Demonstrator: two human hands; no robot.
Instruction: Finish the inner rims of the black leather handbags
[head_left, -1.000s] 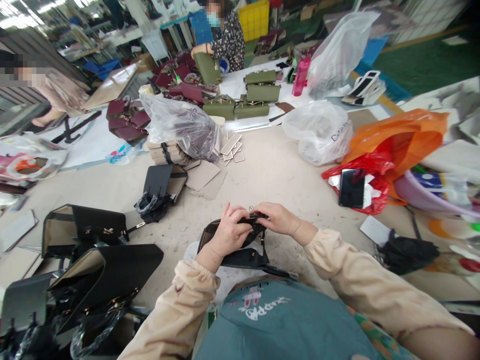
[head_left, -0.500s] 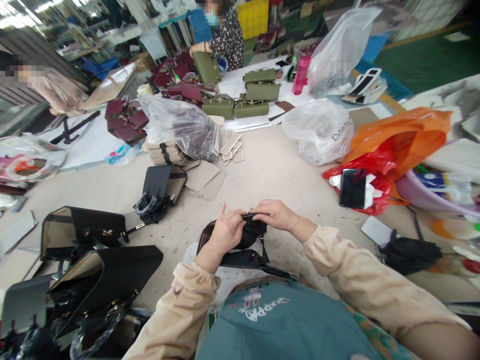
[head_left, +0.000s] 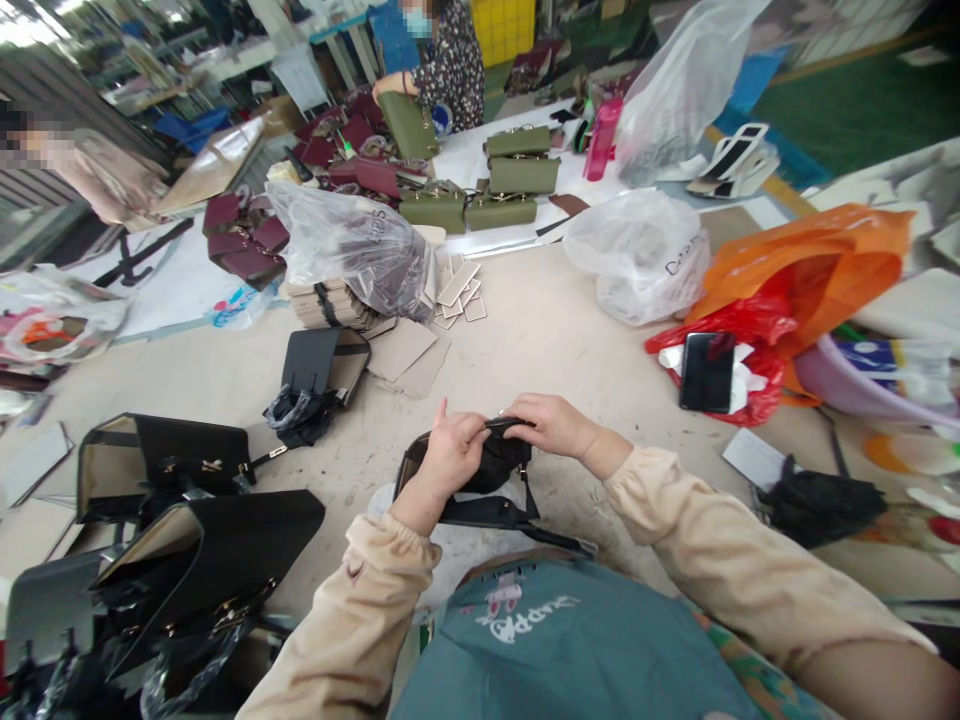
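A black handbag lies on the table close to my body, its opening and dark inside partly showing. My left hand is closed on the bag's upper edge, with one finger sticking up. Across from it, my right hand pinches the same edge between thumb and fingers, a short gap from the left. A strap hangs at the bag's right side. Between the hands the edge is dark, and small details there cannot be made out.
Several black bags stand at the left, with another black bag beyond. Cardboard pieces and a plastic bag lie farther back. At the right are a phone, an orange bag and a purple basin. A co-worker handles green bags.
Both hands stay on the bag's edge with only slight finger shifts; the right fingers curl a little more over it. The view has tilted slightly.
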